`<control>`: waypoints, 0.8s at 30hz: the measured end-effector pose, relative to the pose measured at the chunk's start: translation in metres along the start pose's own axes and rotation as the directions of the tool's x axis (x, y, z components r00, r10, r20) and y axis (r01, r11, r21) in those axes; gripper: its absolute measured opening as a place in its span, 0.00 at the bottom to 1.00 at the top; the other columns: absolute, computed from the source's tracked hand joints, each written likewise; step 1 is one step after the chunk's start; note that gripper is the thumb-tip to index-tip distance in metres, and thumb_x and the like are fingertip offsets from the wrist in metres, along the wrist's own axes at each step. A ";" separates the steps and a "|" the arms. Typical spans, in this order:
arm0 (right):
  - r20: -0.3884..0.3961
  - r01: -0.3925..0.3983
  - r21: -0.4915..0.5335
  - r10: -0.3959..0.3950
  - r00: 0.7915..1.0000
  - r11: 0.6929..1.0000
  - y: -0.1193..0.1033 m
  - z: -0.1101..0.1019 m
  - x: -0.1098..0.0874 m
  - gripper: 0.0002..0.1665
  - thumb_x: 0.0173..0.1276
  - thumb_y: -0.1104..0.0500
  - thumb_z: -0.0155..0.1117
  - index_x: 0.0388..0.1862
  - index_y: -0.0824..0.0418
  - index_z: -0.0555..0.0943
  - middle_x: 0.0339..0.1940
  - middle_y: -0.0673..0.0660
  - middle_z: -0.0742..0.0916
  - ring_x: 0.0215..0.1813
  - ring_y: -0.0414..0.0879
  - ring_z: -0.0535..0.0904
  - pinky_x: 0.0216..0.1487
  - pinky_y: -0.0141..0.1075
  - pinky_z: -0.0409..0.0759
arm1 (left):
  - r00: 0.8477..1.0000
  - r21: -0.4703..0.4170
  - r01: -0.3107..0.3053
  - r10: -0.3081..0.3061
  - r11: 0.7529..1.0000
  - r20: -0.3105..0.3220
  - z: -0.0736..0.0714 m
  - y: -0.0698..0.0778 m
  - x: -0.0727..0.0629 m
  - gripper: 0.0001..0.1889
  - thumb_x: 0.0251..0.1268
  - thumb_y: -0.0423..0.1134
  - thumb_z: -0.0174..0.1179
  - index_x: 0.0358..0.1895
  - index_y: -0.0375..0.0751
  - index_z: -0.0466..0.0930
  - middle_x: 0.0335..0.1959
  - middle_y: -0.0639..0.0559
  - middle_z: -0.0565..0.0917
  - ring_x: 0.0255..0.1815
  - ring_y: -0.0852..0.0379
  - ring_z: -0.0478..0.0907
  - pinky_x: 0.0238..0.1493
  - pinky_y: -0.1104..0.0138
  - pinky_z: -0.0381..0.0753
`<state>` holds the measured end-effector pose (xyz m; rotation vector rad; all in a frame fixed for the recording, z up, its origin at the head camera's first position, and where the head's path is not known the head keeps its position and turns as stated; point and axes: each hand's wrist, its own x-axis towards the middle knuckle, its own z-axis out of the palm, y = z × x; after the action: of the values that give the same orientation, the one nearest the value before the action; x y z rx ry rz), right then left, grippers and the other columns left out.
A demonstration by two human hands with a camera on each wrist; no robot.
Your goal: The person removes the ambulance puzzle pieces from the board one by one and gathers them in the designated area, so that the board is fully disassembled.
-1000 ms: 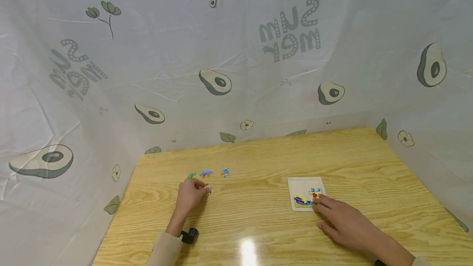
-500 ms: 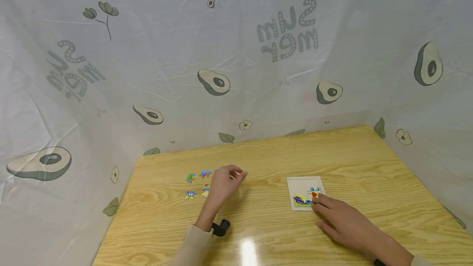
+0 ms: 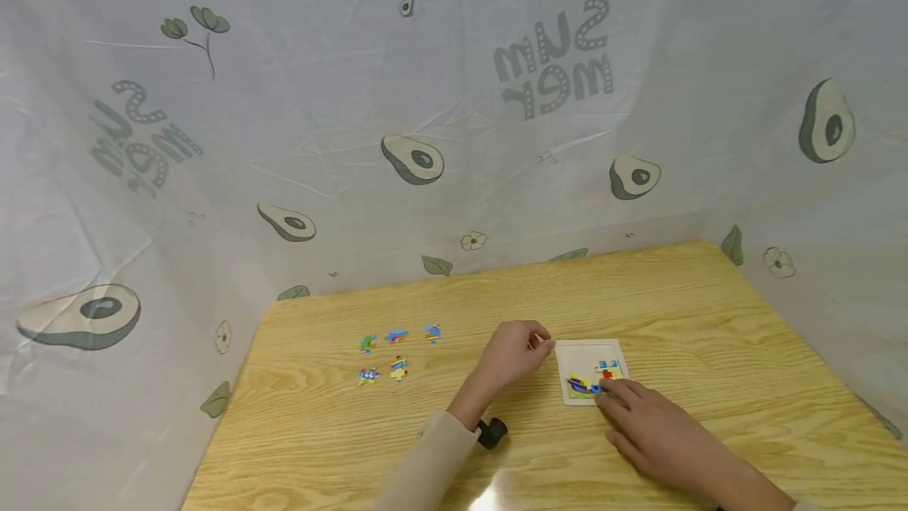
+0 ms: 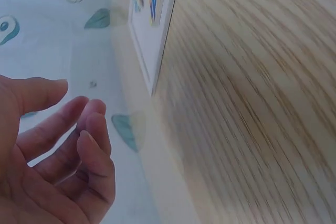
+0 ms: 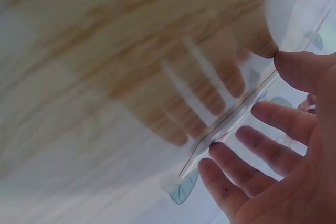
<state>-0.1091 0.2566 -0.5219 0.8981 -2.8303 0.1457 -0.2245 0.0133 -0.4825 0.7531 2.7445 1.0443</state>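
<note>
"Where's the puzzle board [image 3: 580, 357]?"
"On the table [image 3: 511, 298] — left hand [image 3: 512, 353] just beside it, fingers loosely curled, thumb apart."
"Right hand [image 3: 653, 426]?"
"Fingers slightly spread — tips at the board's near right corner."

Puzzle board [image 3: 578, 357], off-white, is carrying patches of blue, yellow, red and green; loose puzzle pieces [image 3: 399, 371] are showing mixed blue, green, yellow and orange. Worktop [image 3: 496, 298], yellow-tan, is displaying streaked wood grain; backdrop cloth [image 3: 482, 203], greyish white, is bearing green-and-cream avocados, green leaves, pale flowers and mirrored grey, dotted lettering. Left sleeve [image 3: 429, 460] is presenting plain cream, wrist camera [image 3: 492, 434] plain black.
</note>
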 end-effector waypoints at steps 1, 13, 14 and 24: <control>0.000 -0.002 -0.006 0.002 1.000 1.000 -0.001 0.000 0.000 0.28 0.72 0.47 0.71 0.66 0.57 0.82 0.67 0.57 0.84 0.66 0.55 0.82 0.62 0.53 0.83 | 1.000 0.018 -0.008 0.007 1.000 0.011 0.003 0.003 0.003 0.11 0.79 0.44 0.62 0.50 0.43 0.90 0.32 0.56 0.87 0.22 0.69 0.72 0.24 0.75 0.72; -0.069 0.032 -0.043 -0.035 0.997 0.999 -0.008 0.002 0.005 0.26 0.70 0.49 0.73 0.63 0.58 0.85 0.60 0.55 0.89 0.61 0.58 0.85 0.62 0.54 0.83 | 0.985 0.152 -0.027 0.001 0.988 0.171 0.034 0.028 0.031 0.12 0.79 0.47 0.60 0.53 0.48 0.89 0.35 0.60 0.87 0.25 0.70 0.74 0.27 0.77 0.73; -0.078 0.037 -0.041 -0.041 0.996 0.998 -0.008 0.002 0.005 0.25 0.70 0.49 0.73 0.63 0.58 0.86 0.60 0.55 0.89 0.61 0.58 0.85 0.61 0.55 0.84 | 0.983 0.162 -0.036 0.005 0.986 0.183 0.036 0.029 0.032 0.12 0.79 0.47 0.61 0.53 0.49 0.89 0.35 0.60 0.87 0.25 0.70 0.74 0.28 0.77 0.73; -0.084 0.050 -0.031 -0.052 0.995 0.998 -0.009 0.004 0.004 0.25 0.73 0.46 0.70 0.64 0.56 0.86 0.61 0.55 0.90 0.62 0.57 0.85 0.60 0.55 0.83 | 0.965 0.251 -0.078 0.010 0.965 0.262 0.056 0.034 0.045 0.13 0.77 0.48 0.63 0.56 0.51 0.89 0.37 0.63 0.89 0.29 0.72 0.77 0.36 0.80 0.75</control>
<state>-0.1074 0.2463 -0.5244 0.9345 -2.7222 0.1323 -0.2349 0.0901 -0.4998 0.9169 2.6712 0.5475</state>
